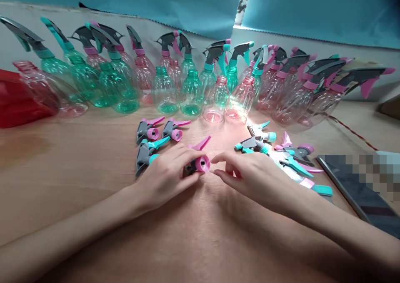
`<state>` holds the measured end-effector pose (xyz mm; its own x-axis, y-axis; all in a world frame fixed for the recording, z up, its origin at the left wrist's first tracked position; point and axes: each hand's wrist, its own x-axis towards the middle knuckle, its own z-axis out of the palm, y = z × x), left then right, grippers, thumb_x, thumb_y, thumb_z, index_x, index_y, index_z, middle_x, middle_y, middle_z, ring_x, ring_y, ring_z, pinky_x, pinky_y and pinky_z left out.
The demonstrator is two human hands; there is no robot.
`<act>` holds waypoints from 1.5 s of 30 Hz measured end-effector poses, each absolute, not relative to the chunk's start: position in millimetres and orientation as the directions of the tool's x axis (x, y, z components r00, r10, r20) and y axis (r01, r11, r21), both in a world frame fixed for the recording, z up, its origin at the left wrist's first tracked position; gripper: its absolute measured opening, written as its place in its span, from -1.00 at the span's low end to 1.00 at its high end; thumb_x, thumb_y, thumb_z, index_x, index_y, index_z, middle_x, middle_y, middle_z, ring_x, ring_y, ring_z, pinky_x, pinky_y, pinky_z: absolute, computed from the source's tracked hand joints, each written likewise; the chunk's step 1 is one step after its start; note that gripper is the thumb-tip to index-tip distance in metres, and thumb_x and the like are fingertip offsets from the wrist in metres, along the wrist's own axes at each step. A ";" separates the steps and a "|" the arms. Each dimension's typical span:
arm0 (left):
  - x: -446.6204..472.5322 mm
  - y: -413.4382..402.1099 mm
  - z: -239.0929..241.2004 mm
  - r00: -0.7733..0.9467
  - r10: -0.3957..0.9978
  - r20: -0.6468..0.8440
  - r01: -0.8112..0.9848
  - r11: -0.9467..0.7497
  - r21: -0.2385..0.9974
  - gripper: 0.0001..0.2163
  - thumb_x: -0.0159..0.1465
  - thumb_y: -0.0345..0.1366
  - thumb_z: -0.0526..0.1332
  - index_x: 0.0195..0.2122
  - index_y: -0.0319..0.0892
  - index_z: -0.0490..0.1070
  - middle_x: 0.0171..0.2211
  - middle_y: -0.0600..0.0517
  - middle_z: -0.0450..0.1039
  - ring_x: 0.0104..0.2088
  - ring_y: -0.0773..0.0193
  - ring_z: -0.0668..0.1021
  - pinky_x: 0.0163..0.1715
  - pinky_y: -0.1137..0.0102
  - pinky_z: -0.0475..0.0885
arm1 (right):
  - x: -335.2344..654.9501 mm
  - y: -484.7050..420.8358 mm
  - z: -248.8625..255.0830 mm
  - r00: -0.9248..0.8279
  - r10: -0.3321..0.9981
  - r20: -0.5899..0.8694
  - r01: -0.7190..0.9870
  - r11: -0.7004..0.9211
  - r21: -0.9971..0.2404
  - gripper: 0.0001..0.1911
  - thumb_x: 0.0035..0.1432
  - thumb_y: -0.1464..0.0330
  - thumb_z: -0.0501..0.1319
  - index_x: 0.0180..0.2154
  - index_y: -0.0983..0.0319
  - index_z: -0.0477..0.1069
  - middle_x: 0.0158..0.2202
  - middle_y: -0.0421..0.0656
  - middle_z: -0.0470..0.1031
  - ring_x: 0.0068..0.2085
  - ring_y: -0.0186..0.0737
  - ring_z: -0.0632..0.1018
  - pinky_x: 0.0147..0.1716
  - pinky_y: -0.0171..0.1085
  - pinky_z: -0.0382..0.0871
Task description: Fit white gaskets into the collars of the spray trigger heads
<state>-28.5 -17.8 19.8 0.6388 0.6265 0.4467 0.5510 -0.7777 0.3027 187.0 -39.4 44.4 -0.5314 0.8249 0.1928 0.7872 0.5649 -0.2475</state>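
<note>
My left hand [167,172] is closed around a grey spray-trigger head with a pink cap and pink lever [200,160], holding it low over the wooden table [93,162]. My right hand [250,175] sits just to the right, its thumb and forefinger pinched together at the pink cap's opening; what they pinch is too small to make out. Loose trigger heads lie to the left [153,139] and to the right [275,150] of my hands.
A curved row of clear teal [120,87] and pink [240,100] spray bottles, some capped with triggers, some open, stands behind. A red container [18,100] sits far left. A dark flat object [353,187] lies at right. Blue curtains hang behind.
</note>
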 end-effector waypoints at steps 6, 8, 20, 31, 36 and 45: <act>-50.1 -7.5 36.9 0.636 0.678 0.368 0.688 -0.714 0.128 -0.73 0.26 -0.29 0.14 -0.03 -0.21 0.39 -0.14 -0.07 0.46 -0.13 0.10 0.38 -0.08 0.21 0.32 | 205.5 -37.5 65.8 -0.533 0.825 0.189 0.788 0.565 -0.244 -0.77 0.17 0.29 0.18 -0.11 0.15 0.43 -0.51 -0.29 0.49 -0.52 -0.36 0.45 -0.53 -0.36 0.17; -53.3 -3.7 41.3 0.648 0.705 0.288 0.715 -0.693 0.087 -0.73 0.28 -0.26 0.11 -0.03 -0.18 0.41 -0.15 -0.07 0.46 -0.14 0.08 0.39 -0.08 0.16 0.30 | 214.4 -36.2 76.0 -0.509 0.843 0.176 0.800 0.538 -0.263 -0.77 0.17 0.25 0.18 -0.13 0.13 0.42 -0.49 -0.29 0.50 -0.50 -0.37 0.46 -0.54 -0.36 0.18; -1.3 5.0 52.3 0.691 0.701 0.175 0.678 -0.713 0.178 -0.69 0.28 -0.09 0.12 -0.04 -0.12 0.41 -0.12 -0.04 0.42 -0.08 0.08 0.42 -0.12 0.21 0.32 | 275.5 -19.1 115.3 -0.337 0.941 0.033 0.872 0.325 -0.367 -0.59 0.06 -0.01 0.19 -0.13 0.06 0.46 -0.40 -0.23 0.55 -0.45 -0.28 0.52 -0.52 -0.29 0.38; 113.3 52.0 31.3 0.864 0.439 0.246 0.431 -0.898 0.089 -0.80 0.25 -0.41 0.14 -0.10 -0.16 0.40 -0.18 -0.02 0.41 -0.20 0.23 0.41 -0.26 0.38 0.25 | 306.7 -12.3 119.5 -0.212 0.961 -0.176 0.957 0.167 -0.237 -0.54 0.05 -0.07 0.14 -0.12 0.03 0.43 -0.30 -0.21 0.54 -0.40 -0.20 0.52 -0.49 -0.24 0.35; 141.9 60.3 33.6 0.928 0.321 0.189 0.330 -0.944 -0.016 -0.87 0.21 -0.51 0.11 -0.36 -0.25 0.43 -0.36 -0.02 0.44 -0.31 0.23 0.39 -0.40 0.38 0.18 | 310.7 -11.5 120.1 -0.206 0.947 -0.246 0.962 0.150 -0.228 -0.57 0.03 -0.03 0.18 -0.11 0.03 0.40 -0.30 -0.21 0.53 -0.42 -0.21 0.51 -0.49 -0.25 0.34; 122.1 57.3 36.1 0.899 0.371 0.233 0.378 -0.926 0.014 -0.81 0.15 -0.50 0.19 -0.19 -0.26 0.43 -0.27 -0.04 0.43 -0.25 0.20 0.42 -0.33 0.38 0.29 | 305.3 -12.9 125.2 -0.264 0.937 -0.229 0.958 0.226 -0.179 -0.66 0.09 0.05 0.12 -0.21 0.12 0.42 -0.36 -0.21 0.48 -0.46 -0.29 0.45 -0.55 -0.31 0.22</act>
